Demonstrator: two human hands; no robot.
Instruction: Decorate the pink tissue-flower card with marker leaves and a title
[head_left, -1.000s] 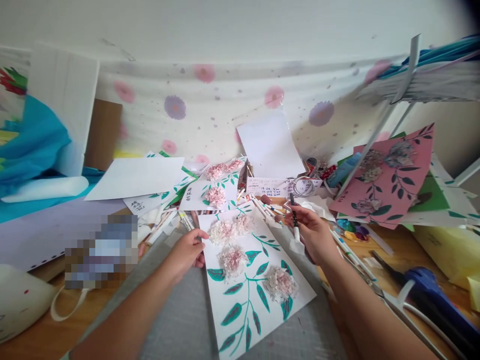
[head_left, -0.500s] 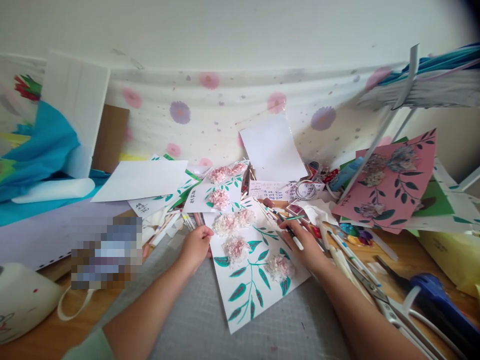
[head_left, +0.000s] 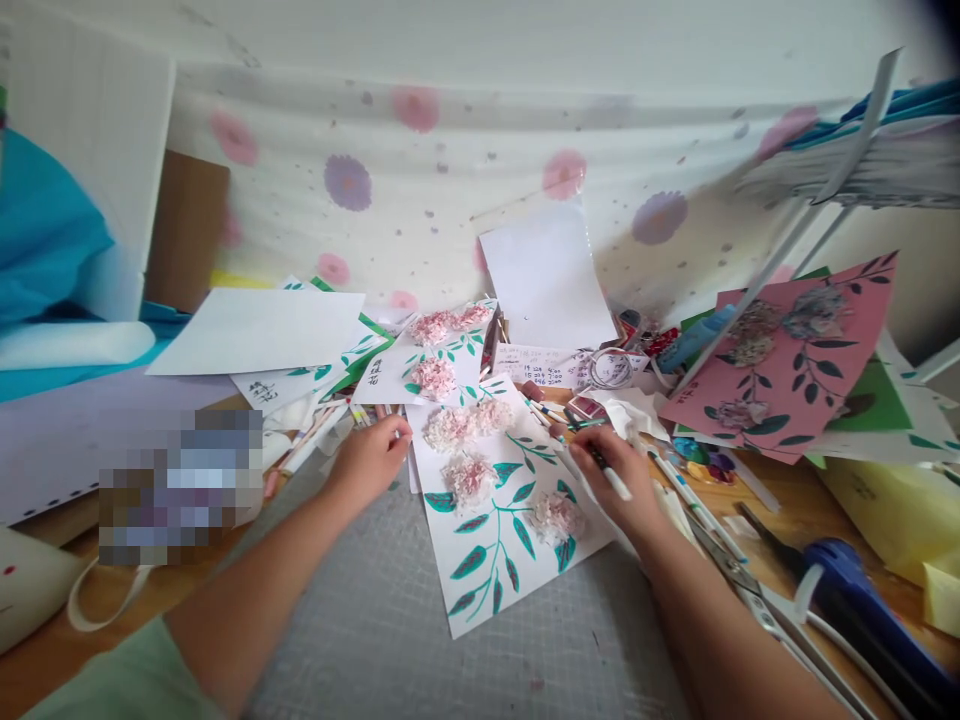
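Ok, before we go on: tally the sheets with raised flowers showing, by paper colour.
White: 2 (the near white sheet and the far white sheet behind it)
Pink: 1 (the pink sheet on the right)
Total: 3

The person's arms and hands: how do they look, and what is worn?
The left arm is bare below a pale green sleeve, which is partly outside the picture. The right arm shows no sleeve. The left hand and right hand wear no gloves; no watch or bracelet shows.
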